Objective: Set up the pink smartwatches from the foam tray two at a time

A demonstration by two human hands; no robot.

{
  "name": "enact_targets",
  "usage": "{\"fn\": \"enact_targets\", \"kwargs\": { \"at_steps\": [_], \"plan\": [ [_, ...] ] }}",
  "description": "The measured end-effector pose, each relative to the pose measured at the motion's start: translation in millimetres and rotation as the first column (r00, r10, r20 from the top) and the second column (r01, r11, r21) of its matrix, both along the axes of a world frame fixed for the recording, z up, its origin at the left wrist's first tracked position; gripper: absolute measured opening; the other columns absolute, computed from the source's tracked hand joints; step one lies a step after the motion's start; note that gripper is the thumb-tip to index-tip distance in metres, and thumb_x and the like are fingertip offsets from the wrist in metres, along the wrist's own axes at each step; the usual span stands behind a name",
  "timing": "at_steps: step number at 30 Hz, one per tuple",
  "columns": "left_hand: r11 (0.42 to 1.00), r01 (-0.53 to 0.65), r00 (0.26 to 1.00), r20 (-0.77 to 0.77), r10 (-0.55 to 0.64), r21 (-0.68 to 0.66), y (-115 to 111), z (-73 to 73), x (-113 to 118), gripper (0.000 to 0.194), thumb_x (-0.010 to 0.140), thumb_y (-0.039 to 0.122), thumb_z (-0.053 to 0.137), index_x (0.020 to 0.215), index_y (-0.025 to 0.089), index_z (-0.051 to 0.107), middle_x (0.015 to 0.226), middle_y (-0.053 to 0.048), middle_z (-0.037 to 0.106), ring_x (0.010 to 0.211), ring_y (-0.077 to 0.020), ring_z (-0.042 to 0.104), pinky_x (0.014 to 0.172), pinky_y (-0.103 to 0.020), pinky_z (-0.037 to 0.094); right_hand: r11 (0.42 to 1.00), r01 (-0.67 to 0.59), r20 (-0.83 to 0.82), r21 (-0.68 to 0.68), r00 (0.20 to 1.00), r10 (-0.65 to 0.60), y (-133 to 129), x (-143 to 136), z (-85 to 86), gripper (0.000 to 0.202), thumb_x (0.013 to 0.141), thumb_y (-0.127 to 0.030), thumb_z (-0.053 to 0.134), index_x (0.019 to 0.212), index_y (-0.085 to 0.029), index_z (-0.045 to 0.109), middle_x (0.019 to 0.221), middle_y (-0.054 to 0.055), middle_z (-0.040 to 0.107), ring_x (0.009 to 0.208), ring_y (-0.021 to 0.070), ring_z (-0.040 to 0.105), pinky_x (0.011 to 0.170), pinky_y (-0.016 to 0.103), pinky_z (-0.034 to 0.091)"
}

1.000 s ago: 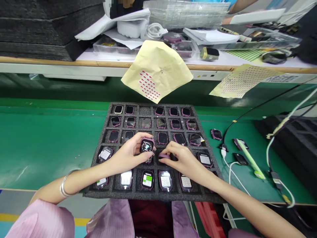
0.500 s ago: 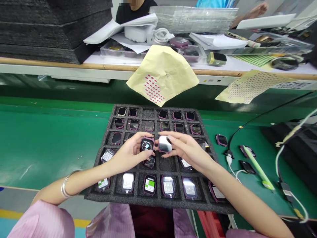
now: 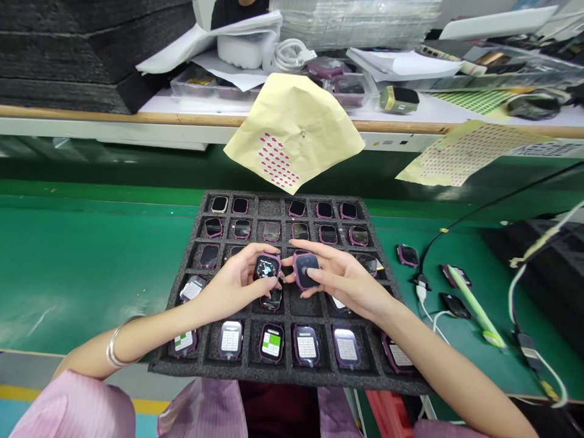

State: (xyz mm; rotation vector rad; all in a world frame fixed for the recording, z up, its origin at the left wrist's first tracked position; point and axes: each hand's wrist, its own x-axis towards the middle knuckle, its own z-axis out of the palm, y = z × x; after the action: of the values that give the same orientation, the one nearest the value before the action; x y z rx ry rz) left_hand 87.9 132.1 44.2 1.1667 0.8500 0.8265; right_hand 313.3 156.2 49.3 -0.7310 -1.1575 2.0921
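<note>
My left hand (image 3: 244,274) is closed around a purple smartwatch case (image 3: 267,267) without straps, its screen lit with a round clock dial. In my right hand (image 3: 340,274) is a second purple smartwatch case (image 3: 305,269), its screen dark under the thumb. The two watches are held side by side, a little apart, over a black foam tray (image 3: 182,366). Many compartments of the tray hold more strapless watches; several in the front row, such as one watch (image 3: 272,342), show lit grids. My hands and forearms hide part of the middle rows.
Yellow sticker sheets (image 3: 294,131) hang from the shelf edge in front of the tray. To the right lie a loose watch (image 3: 407,255), a green pen-like tool (image 3: 477,307) and cables (image 3: 422,292). Black foam blocks (image 3: 91,55) are stacked at the upper left.
The right-hand watch has tilted, so its bright reflection is gone and its dark screen shows. The left hand keeps its hold. The whole view has shifted slightly.
</note>
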Motion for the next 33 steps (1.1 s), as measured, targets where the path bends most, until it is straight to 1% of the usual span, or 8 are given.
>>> {"fn": "enact_targets", "kwargs": {
  "at_steps": [3, 6, 9, 13, 17, 21, 26, 33],
  "plan": [
    [1.000, -0.007, 1.000, -0.013, 0.007, 0.001, 1, -2.2, 1, 0.035, 0.083, 0.014, 0.061, 0.114, 0.020, 0.049, 0.098, -0.003, 0.059, 0.085, -0.0148, 0.060, 0.068, -0.024, 0.051, 0.996, -0.036, -0.052, -0.078, 0.998, 0.032, -2, 3, 1.8, 0.042, 0.093, -0.015, 0.058, 0.134, -0.021, 0.050, 0.128, 0.013, 0.060, 0.110, 0.0265, 0.063, 0.084, 0.036, 0.057],
    [1.000, -0.021, 0.999, -0.032, 0.021, -0.003, 3, -1.2, 1, 0.034, 0.083, 0.013, 0.060, 0.114, 0.019, 0.048, 0.096, -0.002, 0.058, 0.082, -0.0138, 0.061, 0.067, -0.024, 0.052, 0.994, -0.032, -0.083, -0.100, 0.996, 0.023, -3, 6, 3.1, 0.041, 0.093, -0.014, 0.057, 0.133, -0.020, 0.051, 0.129, 0.013, 0.060, 0.113, 0.0281, 0.061, 0.088, 0.038, 0.055],
    [0.999, -0.041, 0.999, -0.036, 0.041, -0.005, 3, 3.6, 1, 0.034, 0.083, 0.013, 0.060, 0.114, 0.018, 0.048, 0.094, -0.002, 0.058, 0.079, -0.0128, 0.060, 0.065, -0.023, 0.053, 0.995, -0.034, -0.092, -0.089, 0.995, 0.026, -1, 8, 2.3, 0.044, 0.093, -0.016, 0.059, 0.135, -0.022, 0.048, 0.123, 0.013, 0.063, 0.111, 0.0282, 0.062, 0.085, 0.038, 0.057],
    [0.999, -0.047, 0.998, -0.033, 0.047, -0.001, 1, 9.1, 1, 0.033, 0.082, 0.012, 0.060, 0.114, 0.018, 0.049, 0.091, -0.001, 0.058, 0.075, -0.0115, 0.059, 0.066, -0.023, 0.052, 0.997, -0.067, -0.143, -0.030, 0.988, 0.062, 1, 10, -0.3, 0.053, 0.083, -0.021, 0.073, 0.132, -0.025, 0.052, 0.115, 0.011, 0.067, 0.104, 0.0275, 0.066, 0.076, 0.034, 0.059],
    [1.000, -0.028, 0.999, -0.022, 0.028, -0.006, -2, 7.9, 1, 0.034, 0.083, 0.013, 0.059, 0.115, 0.019, 0.048, 0.094, -0.002, 0.059, 0.080, -0.0125, 0.060, 0.066, -0.022, 0.052, 0.998, -0.058, -0.140, 0.018, 0.988, 0.060, -1, 8, -1.6, 0.042, 0.078, -0.017, 0.077, 0.118, -0.022, 0.064, 0.107, 0.009, 0.070, 0.099, 0.0232, 0.067, 0.074, 0.031, 0.059],
    [1.000, -0.014, 1.000, -0.022, 0.014, 0.002, -4, 5.0, 2, 0.037, 0.082, 0.010, 0.061, 0.115, 0.020, 0.048, 0.099, -0.002, 0.060, 0.087, -0.0121, 0.059, 0.075, -0.022, 0.049, 0.999, -0.033, -0.075, 0.031, 0.997, 0.036, -3, 6, -3.8, 0.036, 0.075, -0.016, 0.078, 0.110, -0.020, 0.069, 0.101, 0.008, 0.071, 0.094, 0.0201, 0.067, 0.073, 0.030, 0.059],
    [0.999, 0.006, 0.999, -0.038, -0.004, 0.042, -6, 2.7, 3, 0.042, 0.080, 0.009, 0.062, 0.117, 0.022, 0.048, 0.102, -0.001, 0.058, 0.096, -0.0144, 0.056, 0.083, -0.025, 0.047, 0.998, 0.007, 0.014, 0.067, 1.000, -0.008, 0, 8, -9.4, 0.042, 0.072, -0.025, 0.082, 0.111, -0.022, 0.069, 0.107, 0.008, 0.070, 0.097, 0.0211, 0.067, 0.084, 0.032, 0.054],
    [0.990, -0.028, 0.985, -0.166, 0.051, 0.138, -7, -0.9, 5, 0.039, 0.080, 0.016, 0.063, 0.116, 0.022, 0.049, 0.105, -0.003, 0.054, 0.097, -0.0175, 0.054, 0.084, -0.029, 0.047, 0.998, -0.046, -0.050, 0.047, 0.998, 0.049, -1, 4, -8.0, 0.042, 0.077, -0.026, 0.078, 0.117, -0.023, 0.066, 0.109, 0.009, 0.070, 0.102, 0.0233, 0.067, 0.091, 0.033, 0.049]
  ]
}}
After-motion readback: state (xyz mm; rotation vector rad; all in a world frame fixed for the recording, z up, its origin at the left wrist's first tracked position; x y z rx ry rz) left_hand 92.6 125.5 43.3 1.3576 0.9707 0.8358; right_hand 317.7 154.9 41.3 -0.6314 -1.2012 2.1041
